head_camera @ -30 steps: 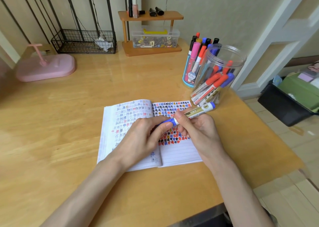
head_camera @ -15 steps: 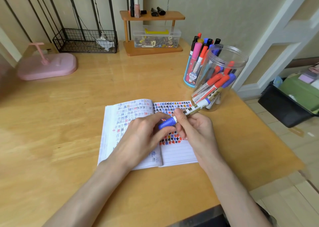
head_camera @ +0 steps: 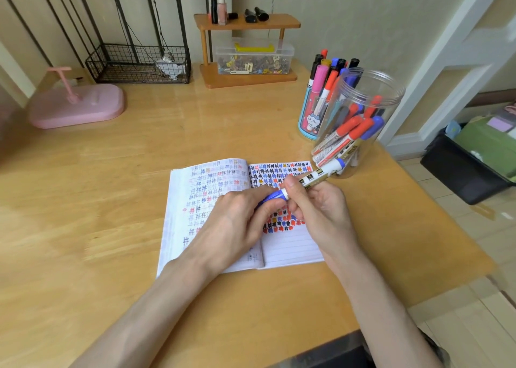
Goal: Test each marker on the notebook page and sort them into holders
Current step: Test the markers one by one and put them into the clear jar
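An open notebook [head_camera: 290, 246] lies on the wooden desk, its pages covered with small coloured test marks. Above it my right hand [head_camera: 321, 214] grips the barrel of a blue marker [head_camera: 321, 175] that points up and to the right. My left hand [head_camera: 237, 222] pinches the marker's blue cap [head_camera: 272, 197] at its lower left end. A clear plastic jar [head_camera: 360, 121] to the right holds several red and blue markers. Behind it a blue cartoon pen holder [head_camera: 308, 119] stands full of upright markers.
A wooden shelf [head_camera: 247, 25] with small bottles and a clear box of bits stands at the back. A wire basket [head_camera: 139, 63] and a pink tray [head_camera: 78, 107] sit at the back left. The desk's right edge drops to a tiled floor with a black bin [head_camera: 463, 169].
The blue cap has come together with the marker's tip between my hands, and both hands shifted slightly up over the notebook.
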Action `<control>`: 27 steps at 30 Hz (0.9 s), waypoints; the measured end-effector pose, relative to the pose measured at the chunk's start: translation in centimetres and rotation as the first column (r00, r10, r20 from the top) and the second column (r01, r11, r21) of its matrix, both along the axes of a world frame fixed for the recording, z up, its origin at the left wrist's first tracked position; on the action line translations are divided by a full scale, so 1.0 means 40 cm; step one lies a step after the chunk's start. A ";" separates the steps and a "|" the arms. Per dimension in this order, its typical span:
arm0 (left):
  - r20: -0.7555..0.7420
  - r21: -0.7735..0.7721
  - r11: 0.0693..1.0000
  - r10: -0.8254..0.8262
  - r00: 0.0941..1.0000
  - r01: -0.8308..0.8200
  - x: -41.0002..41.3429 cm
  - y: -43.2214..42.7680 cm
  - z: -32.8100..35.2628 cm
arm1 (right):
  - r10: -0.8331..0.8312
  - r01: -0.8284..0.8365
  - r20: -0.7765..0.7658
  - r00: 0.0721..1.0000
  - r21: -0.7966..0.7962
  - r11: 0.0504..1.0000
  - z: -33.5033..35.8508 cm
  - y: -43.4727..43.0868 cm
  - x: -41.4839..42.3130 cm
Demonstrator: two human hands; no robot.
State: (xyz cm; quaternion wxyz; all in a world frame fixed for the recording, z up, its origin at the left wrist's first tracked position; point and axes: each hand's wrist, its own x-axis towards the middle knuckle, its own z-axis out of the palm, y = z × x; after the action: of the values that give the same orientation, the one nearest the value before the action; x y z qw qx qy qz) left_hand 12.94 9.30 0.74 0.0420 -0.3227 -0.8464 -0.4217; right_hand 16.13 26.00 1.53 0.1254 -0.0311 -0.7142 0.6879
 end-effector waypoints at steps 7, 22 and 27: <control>0.191 0.105 0.985 -0.154 0.969 0.136 -0.004 -0.009 0.024 | 0.056 -0.057 -0.043 0.997 -0.027 0.998 0.002 0.015 0.007; -0.001 0.003 1.000 0.030 1.000 -0.030 -0.007 -0.011 -0.011 | -0.010 0.012 0.050 0.999 -0.041 0.999 0.009 -0.011 0.006; -0.174 -0.113 0.993 0.022 0.985 -0.042 0.007 0.000 -0.008 | -0.063 0.062 0.047 0.997 0.016 0.998 0.001 -0.010 -0.001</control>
State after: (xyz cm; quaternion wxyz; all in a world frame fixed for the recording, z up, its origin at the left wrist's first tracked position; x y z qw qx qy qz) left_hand 13.23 9.29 0.43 0.1028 -0.3462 -0.8676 -0.3418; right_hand 16.09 25.61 1.56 0.1300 -0.0688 -0.7207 0.6774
